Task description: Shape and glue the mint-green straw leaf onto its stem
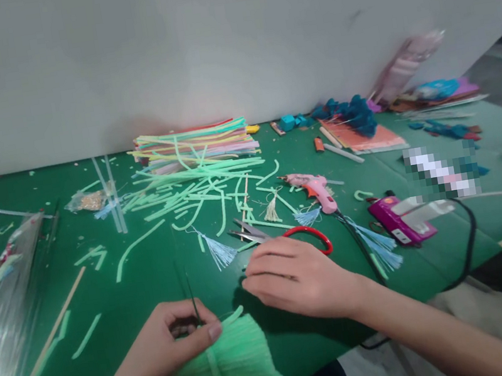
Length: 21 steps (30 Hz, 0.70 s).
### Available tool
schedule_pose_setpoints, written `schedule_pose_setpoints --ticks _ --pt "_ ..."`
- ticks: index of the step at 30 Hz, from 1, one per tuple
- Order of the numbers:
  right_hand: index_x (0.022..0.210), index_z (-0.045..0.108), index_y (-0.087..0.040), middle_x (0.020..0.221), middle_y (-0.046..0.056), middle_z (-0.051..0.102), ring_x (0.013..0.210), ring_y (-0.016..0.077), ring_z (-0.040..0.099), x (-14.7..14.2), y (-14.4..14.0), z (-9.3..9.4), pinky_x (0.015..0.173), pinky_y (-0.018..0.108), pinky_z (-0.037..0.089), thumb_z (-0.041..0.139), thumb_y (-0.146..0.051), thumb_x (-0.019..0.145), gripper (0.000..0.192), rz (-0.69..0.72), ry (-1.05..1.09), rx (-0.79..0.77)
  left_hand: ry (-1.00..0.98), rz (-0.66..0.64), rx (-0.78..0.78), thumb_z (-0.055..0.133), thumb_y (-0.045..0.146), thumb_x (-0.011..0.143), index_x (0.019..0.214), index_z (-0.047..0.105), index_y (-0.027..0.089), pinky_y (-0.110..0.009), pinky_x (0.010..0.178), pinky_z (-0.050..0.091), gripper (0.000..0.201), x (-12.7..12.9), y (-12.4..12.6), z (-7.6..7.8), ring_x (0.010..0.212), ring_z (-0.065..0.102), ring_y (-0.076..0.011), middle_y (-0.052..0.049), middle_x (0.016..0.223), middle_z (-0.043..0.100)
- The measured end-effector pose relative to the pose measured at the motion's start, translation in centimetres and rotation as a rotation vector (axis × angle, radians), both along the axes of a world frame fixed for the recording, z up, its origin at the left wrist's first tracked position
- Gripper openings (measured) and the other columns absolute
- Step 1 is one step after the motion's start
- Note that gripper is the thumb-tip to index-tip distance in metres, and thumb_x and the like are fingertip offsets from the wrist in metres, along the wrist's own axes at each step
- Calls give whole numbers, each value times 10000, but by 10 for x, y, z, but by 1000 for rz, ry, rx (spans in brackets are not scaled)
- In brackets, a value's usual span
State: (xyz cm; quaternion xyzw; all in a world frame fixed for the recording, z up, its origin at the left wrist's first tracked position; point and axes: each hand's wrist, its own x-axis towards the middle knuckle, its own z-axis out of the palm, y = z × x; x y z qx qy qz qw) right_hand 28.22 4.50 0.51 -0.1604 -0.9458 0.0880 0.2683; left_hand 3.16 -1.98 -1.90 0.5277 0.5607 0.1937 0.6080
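Note:
My left hand point(174, 337) pinches the top edge of a light-green ribbed, fuzzy piece point(241, 367), which looks built from rows of pipe cleaners. A thin dark wire point(192, 296) stands up from between its thumb and fingers. To the right, my right hand point(301, 278) is held low over the table with its fingers curled together and pointing left. Its fingertips are turned down, so anything in them is hidden. Just beyond it lie scissors point(305, 229) with red handles, their blades partly spread. A blue tassel point(218, 250) rests left of the blades.
Loose green pipe cleaners point(194, 187) spread before a multicoloured bundle point(196, 142) at the wall. A pink glue gun point(311, 188) lies behind the scissors, its cord running toward my right arm. Right of it is a purple power strip point(397, 222). A wooden stick point(43, 354) lies left.

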Motion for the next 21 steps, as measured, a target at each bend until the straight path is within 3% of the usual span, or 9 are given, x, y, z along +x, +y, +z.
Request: schedule_pose_setpoints --ticks 3,6,9,13,17,21 --pt "1039 675 -203 996 76 724 948 205 645 12 0 -5 878 380 513 585 -203 925 146 -223 109 -247 -4 -18 24 700 470 735 694 696 196 -276 665 400 278 -3 -2 -2 694 547 -166 -1 709 652" --pt "1032 698 -210 1023 69 713 906 192 653 17 -8 -6 795 326 522 627 -242 899 154 -357 141 -605 2 -28 37 704 462 740 716 708 202 -278 672 407 261 -4 -2 -4 702 557 -168 -1 725 664" --pt "1017 729 -205 978 56 717 846 168 653 8 -19 -7 758 286 510 626 -300 906 179 -250 126 -993 -15 -31 44 702 455 751 723 716 210 -276 663 406 247 -4 -2 -6 698 561 -167 0 728 672" --pt "1006 746 -178 932 56 722 846 173 641 -12 -22 -16 763 285 486 621 -422 904 292 -69 184 -1343 -51 -16 42 716 438 750 720 724 217 -274 666 402 224 -3 -2 -5 697 562 -162 4 732 679" --pt "933 733 -128 902 64 703 837 167 624 -21 -15 -23 792 297 466 595 -498 904 396 29 175 -1541 -102 -15 20 730 435 747 732 735 214 -272 679 403 222 -3 -4 -6 714 575 -162 2 740 685" --pt "860 699 -130 927 59 674 874 158 612 -23 -12 -24 846 307 457 661 -462 869 334 117 233 -1622 -125 -30 42 730 422 761 747 746 215 -269 683 402 208 -5 -5 -10 715 574 -158 2 747 690"
